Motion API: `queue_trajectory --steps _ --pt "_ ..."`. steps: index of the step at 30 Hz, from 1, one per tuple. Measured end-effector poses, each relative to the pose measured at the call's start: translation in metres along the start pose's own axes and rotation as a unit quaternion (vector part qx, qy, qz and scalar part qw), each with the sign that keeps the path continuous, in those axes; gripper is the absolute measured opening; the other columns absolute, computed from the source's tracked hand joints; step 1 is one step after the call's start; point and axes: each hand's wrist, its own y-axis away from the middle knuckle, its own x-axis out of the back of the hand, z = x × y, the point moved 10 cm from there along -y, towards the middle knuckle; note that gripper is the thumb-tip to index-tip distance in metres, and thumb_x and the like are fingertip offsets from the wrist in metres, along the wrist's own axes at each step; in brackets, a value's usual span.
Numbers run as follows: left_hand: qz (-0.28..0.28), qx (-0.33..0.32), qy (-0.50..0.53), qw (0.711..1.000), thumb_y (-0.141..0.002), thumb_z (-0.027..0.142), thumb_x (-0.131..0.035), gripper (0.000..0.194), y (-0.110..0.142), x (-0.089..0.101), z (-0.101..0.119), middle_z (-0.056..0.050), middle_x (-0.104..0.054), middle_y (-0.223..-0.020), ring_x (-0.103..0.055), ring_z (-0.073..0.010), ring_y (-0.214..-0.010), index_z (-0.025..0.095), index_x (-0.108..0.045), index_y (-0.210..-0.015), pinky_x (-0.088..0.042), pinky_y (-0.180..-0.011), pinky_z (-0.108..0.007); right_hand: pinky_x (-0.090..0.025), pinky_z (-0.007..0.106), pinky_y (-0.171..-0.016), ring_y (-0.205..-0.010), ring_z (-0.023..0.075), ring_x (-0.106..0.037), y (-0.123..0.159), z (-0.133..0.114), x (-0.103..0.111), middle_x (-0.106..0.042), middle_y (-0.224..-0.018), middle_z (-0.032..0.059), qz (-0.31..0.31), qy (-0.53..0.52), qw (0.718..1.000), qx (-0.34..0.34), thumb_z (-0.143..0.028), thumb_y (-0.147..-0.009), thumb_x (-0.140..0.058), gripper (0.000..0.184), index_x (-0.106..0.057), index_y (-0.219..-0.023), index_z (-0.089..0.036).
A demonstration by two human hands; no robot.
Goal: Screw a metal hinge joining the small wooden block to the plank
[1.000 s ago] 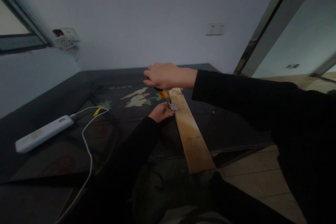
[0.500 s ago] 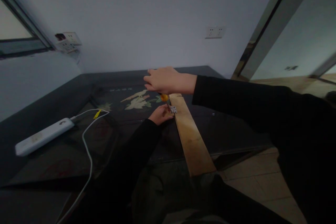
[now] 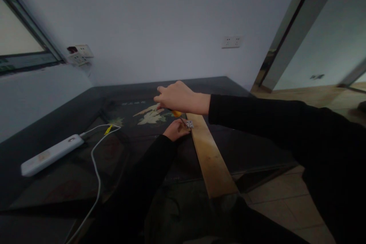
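My right hand [image 3: 178,97] is closed around a screwdriver [image 3: 176,114] with a yellow-orange handle; most of the handle is hidden in the fist. Its thin shaft slants down and right to a small silver metal hinge [image 3: 190,124], which lies at the left edge of a long wooden board [image 3: 211,156]. My left hand [image 3: 175,130] is closed at that edge, its fingers against the hinge and around the shaft's lower end. Whether a screw sits under the tip is too small to tell.
The board lies on a dark table [image 3: 137,160] with a painted flower pattern, its near end sticking out past the table's edge. A white power strip [image 3: 53,154] with a white cord [image 3: 95,160] lies on the left. Wall sockets [image 3: 231,42] are behind.
The camera view has tipped up a little, so everything sits lower in the picture. My right hand and the screwdriver handle have shifted slightly left and down. My left hand stays by the hinge.
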Motion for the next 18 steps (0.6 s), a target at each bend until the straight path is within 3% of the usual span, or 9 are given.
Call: queue_trajectory --steps 5,8,14,18 --pt "-0.005 0.006 0.017 1.000 -0.068 0.026 -0.081 0.043 0.000 -0.001 -0.003 -0.013 -0.068 -0.113 -0.062 -0.0301 -0.111 0.016 -0.063 -0.106 -0.045 -0.102 -0.050 -0.038 0.028 -0.058 -0.086 0.0192 -0.062 0.006 -0.004 0.002 -0.057 -0.128 0.0176 -0.081 -0.057 0.995 0.014 -0.022 -0.094 -0.049 0.030 -0.063 -0.120 -0.015" --pt "-0.019 0.014 0.033 0.999 -0.068 0.029 -0.082 0.043 -0.001 -0.004 -0.005 -0.013 -0.069 -0.110 -0.062 -0.0306 -0.109 0.016 -0.064 -0.105 -0.045 -0.102 -0.050 -0.038 0.028 -0.059 -0.087 0.0179 -0.061 0.011 -0.007 0.007 -0.060 -0.125 0.0147 -0.124 -0.070 0.990 0.022 -0.011 -0.089 -0.053 0.033 -0.064 -0.119 -0.015" --pt "-0.004 0.024 0.022 0.999 -0.065 0.029 -0.084 0.047 -0.001 -0.001 -0.009 -0.012 -0.070 -0.109 -0.063 -0.0316 -0.110 0.017 -0.064 -0.105 -0.044 -0.103 -0.052 -0.035 0.026 -0.057 -0.078 0.0163 -0.063 0.002 -0.014 0.006 -0.068 -0.108 0.0120 -0.004 -0.033 0.999 0.014 -0.033 -0.094 -0.054 0.025 -0.068 -0.110 -0.021" --pt "-0.014 0.023 0.024 0.999 -0.067 0.027 -0.081 0.047 0.000 -0.003 -0.010 -0.013 -0.069 -0.112 -0.064 -0.0314 -0.110 0.017 -0.062 -0.108 -0.045 -0.102 -0.053 -0.036 0.026 -0.057 -0.081 0.0177 -0.062 -0.001 -0.014 -0.005 -0.064 -0.116 0.0160 -0.009 -0.043 0.999 -0.003 -0.044 -0.097 -0.043 0.039 -0.066 -0.115 -0.018"
